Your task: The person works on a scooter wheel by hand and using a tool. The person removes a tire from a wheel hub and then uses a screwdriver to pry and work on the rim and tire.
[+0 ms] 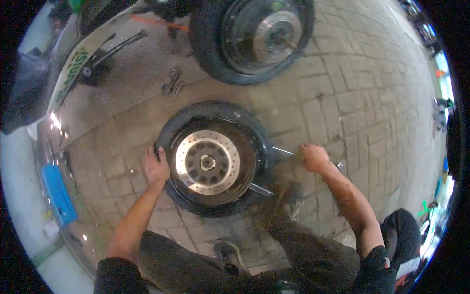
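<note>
Left hand (155, 167): palm pressed on black tyre (215, 110) at frame centre, steadying the flat-lying wheel. Right hand (315, 157): fist wrapped around metal lever (283, 151) wedged at tyre's right rim. Second lever (261, 189) lower right.

Left hand (155, 166) pressed flat, fingers spread; right hand (315, 157) fisted, arm reaching forward.

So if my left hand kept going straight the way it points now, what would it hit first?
Your left hand already rests on the black tyre lying flat on the paving. Pushed further on, its fingers would likely cross the sidewall; depth is unclear.
</note>
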A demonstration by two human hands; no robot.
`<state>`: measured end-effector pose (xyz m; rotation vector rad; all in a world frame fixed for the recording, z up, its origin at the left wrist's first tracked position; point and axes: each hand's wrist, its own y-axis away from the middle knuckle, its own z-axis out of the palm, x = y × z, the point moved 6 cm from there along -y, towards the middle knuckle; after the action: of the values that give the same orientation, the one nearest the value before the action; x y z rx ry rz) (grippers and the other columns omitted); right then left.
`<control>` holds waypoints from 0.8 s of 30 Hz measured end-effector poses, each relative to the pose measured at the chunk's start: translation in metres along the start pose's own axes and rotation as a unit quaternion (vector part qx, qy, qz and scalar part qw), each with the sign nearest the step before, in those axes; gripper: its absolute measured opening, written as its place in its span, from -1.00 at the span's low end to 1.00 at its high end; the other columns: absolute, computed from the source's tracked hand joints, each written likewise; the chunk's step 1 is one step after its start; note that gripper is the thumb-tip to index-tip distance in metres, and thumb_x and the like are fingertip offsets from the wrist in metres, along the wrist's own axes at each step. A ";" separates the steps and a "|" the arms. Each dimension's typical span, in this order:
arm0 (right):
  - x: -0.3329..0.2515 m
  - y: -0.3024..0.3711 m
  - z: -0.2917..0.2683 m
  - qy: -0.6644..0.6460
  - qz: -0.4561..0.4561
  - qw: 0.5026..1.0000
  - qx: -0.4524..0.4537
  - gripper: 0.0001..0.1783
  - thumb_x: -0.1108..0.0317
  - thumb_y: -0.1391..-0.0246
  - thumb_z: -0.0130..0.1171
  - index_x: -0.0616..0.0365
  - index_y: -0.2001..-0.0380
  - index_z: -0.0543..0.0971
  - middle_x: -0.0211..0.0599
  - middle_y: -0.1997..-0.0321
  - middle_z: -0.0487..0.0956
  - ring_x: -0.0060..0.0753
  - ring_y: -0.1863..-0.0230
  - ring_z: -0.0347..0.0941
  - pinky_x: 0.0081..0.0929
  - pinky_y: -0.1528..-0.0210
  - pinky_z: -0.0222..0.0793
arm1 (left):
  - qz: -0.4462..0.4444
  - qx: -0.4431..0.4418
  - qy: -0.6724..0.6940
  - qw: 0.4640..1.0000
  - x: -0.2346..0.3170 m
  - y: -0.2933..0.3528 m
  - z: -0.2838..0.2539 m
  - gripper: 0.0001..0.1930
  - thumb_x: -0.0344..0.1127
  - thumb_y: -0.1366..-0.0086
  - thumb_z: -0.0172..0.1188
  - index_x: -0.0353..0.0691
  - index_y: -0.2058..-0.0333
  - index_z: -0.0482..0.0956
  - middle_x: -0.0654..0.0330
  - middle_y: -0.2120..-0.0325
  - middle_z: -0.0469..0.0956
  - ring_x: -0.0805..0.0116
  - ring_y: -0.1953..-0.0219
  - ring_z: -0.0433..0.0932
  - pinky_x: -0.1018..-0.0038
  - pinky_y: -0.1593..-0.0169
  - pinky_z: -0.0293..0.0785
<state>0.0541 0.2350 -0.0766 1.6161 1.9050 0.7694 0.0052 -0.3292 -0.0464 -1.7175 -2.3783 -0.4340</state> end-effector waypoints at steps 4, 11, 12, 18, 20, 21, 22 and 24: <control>0.013 -0.021 -0.032 0.029 -0.089 0.994 -0.062 -0.36 0.10 0.24 0.49 0.07 0.04 0.57 -0.11 0.09 0.66 0.07 0.04 0.62 0.03 0.07 0.57 | -0.029 -0.004 -0.011 1.000 -0.002 0.002 -0.001 -0.36 0.08 -0.50 -0.12 -0.35 -0.31 0.28 -0.25 -0.28 0.32 -0.22 -0.34 0.26 0.10 -0.40 0.16; 0.066 -0.098 -0.042 0.113 -0.189 0.967 -0.129 -0.34 0.06 0.38 0.54 0.04 0.12 0.59 -0.10 0.12 0.68 0.06 0.02 0.60 -0.03 0.09 0.55 | -0.053 -0.024 0.028 0.998 0.005 0.007 -0.007 -0.28 0.17 -0.45 -0.08 -0.32 -0.33 0.28 -0.22 -0.29 0.31 -0.23 -0.37 0.22 0.09 -0.41 0.13; 0.083 -0.102 -0.049 0.123 -0.185 0.967 -0.122 -0.39 0.08 0.38 0.55 0.05 0.17 0.61 -0.10 0.17 0.68 0.07 0.07 0.61 -0.05 0.10 0.56 | -0.038 -0.015 0.023 0.999 0.008 0.007 -0.009 -0.26 0.19 -0.43 -0.05 -0.32 -0.33 0.27 -0.23 -0.30 0.30 -0.23 -0.38 0.21 0.07 -0.42 0.11; 0.141 -0.074 -0.156 0.180 -0.123 0.968 -0.120 -0.56 0.24 0.36 0.53 0.13 0.36 0.59 -0.05 0.22 0.66 0.08 0.11 0.61 -0.09 0.14 0.54 | -0.073 -0.023 -0.042 0.996 0.005 0.004 -0.004 -0.08 0.32 -0.26 0.16 -0.31 -0.34 0.25 -0.31 -0.30 0.27 -0.26 -0.39 0.18 -0.01 -0.43 0.08; 0.107 -0.052 -0.203 0.100 -0.140 0.984 -0.041 -0.60 0.41 0.41 0.40 0.16 0.36 0.54 -0.07 0.30 0.57 0.10 0.22 0.55 -0.12 0.15 0.50 | -0.050 -0.011 -0.028 0.998 0.005 0.004 -0.004 -0.10 0.29 -0.25 0.19 -0.31 -0.33 0.27 -0.30 -0.28 0.30 -0.27 -0.37 0.20 -0.02 -0.41 0.10; 0.086 -0.039 -0.228 0.058 -0.138 0.989 0.010 -0.61 0.46 0.44 0.30 0.19 0.36 0.54 -0.10 0.32 0.53 0.08 0.23 0.51 -0.18 0.15 0.47 | 0.003 0.011 0.003 1.000 0.011 0.004 -0.008 -0.14 0.24 -0.23 0.23 -0.31 -0.30 0.30 -0.29 -0.22 0.36 -0.27 -0.32 0.28 0.01 -0.38 0.18; 0.062 -0.022 -0.255 0.041 -0.154 0.984 0.074 -0.60 0.46 0.46 0.28 0.19 0.36 0.53 -0.10 0.32 0.53 0.09 0.21 0.52 -0.20 0.13 0.48 | -0.020 -0.020 0.012 1.000 0.008 0.005 -0.007 -0.15 0.23 -0.24 0.23 -0.31 -0.29 0.30 -0.29 -0.20 0.37 -0.26 -0.30 0.30 0.03 -0.36 0.21; 0.015 0.014 -0.298 0.010 -0.173 0.975 0.140 -0.55 0.46 0.51 0.23 0.20 0.33 0.52 -0.12 0.32 0.51 0.07 0.20 0.51 -0.26 0.14 0.46 | 0.004 -0.033 0.032 0.999 0.013 0.001 -0.014 -0.17 0.21 -0.25 0.23 -0.31 -0.28 0.32 -0.27 -0.16 0.41 -0.24 -0.26 0.35 0.05 -0.32 0.27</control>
<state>-0.1489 0.2256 0.1420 1.3707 2.3081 0.3873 0.0015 -0.3226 -0.0289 -1.7133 -2.3368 -0.5624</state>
